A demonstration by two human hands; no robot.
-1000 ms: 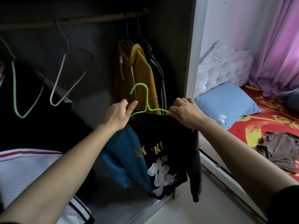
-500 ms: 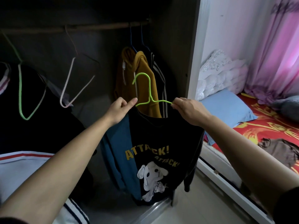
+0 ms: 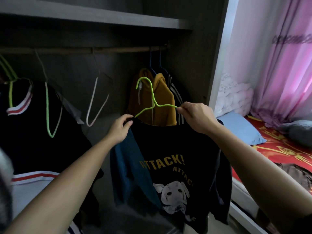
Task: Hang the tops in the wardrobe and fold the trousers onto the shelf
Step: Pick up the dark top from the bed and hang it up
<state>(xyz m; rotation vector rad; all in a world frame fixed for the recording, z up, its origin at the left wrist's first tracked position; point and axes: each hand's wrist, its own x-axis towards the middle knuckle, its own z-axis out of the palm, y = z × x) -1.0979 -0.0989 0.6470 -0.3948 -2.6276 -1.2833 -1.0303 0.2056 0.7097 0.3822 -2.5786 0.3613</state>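
Observation:
A black top [image 3: 177,149] printed with "ATTACK!" and a pale animal hangs on a green hanger [image 3: 152,97], held up in front of the open wardrobe. My left hand [image 3: 120,127] pinches the top's left shoulder at the hanger's end. My right hand [image 3: 195,115] grips the hanger's right arm together with the shoulder cloth. The hanger's hook points up, well below the wooden rail [image 3: 101,50]. A blue garment [image 3: 128,166] hangs just behind the black top.
A yellow hoodie [image 3: 162,98] and a striped dark top [image 3: 175,92] hang at the rail's right end. Empty hangers, a white one [image 3: 94,107] and a green one [image 3: 50,115], hang left, beside dark clothes. A bed [image 3: 278,152] with a blue pillow [image 3: 243,129] and a brown garment [image 3: 297,176] lies right.
Both hands have lifted the hanger and black top higher toward the rail. The top now hangs flatter with its print fully showing, and the view has tilted up.

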